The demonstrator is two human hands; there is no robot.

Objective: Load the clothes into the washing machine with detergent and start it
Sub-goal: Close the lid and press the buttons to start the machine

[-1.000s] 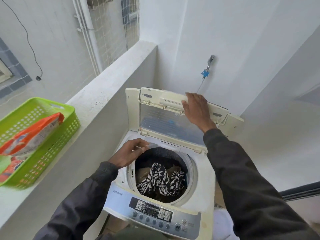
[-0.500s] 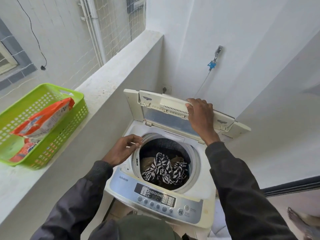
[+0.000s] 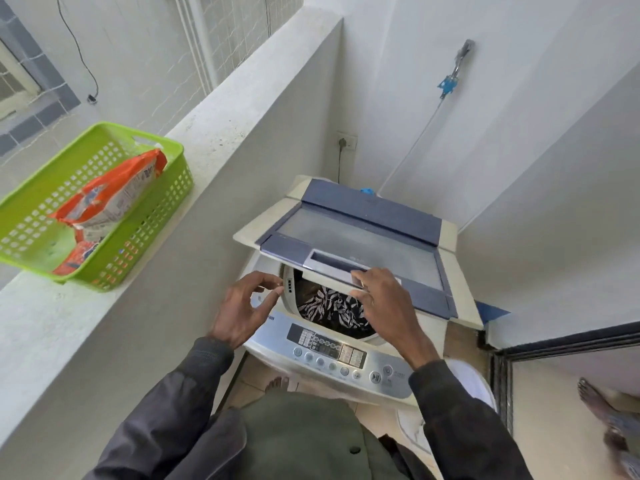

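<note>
A top-loading washing machine [image 3: 273, 336] stands in the corner with its blue-and-cream lid [image 3: 360, 233] nearly lowered over the drum. Black-and-white patterned clothes [image 3: 329, 306] show through the remaining gap. My right hand [image 3: 384, 303] grips the lid's front edge at its handle. My left hand [image 3: 242, 306] hovers at the drum's left rim, fingers apart and holding nothing. The control panel [image 3: 332, 348] with its buttons lies just below both hands. An orange detergent bag [image 3: 107, 199] lies in a green basket [image 3: 152, 223] on the ledge to the left.
A concrete ledge [image 3: 242, 95] runs along the left wall. A tap [image 3: 462, 57] with a hose and a wall socket [image 3: 346, 142] sit behind the machine. A dark door frame [image 3: 502, 368] is at the right, with another person's bare foot [image 3: 595, 396] beside it.
My right hand has pulled the lid down from upright to almost flat over the drum. My left hand has lifted off the drum rim. The view has tilted further down.
</note>
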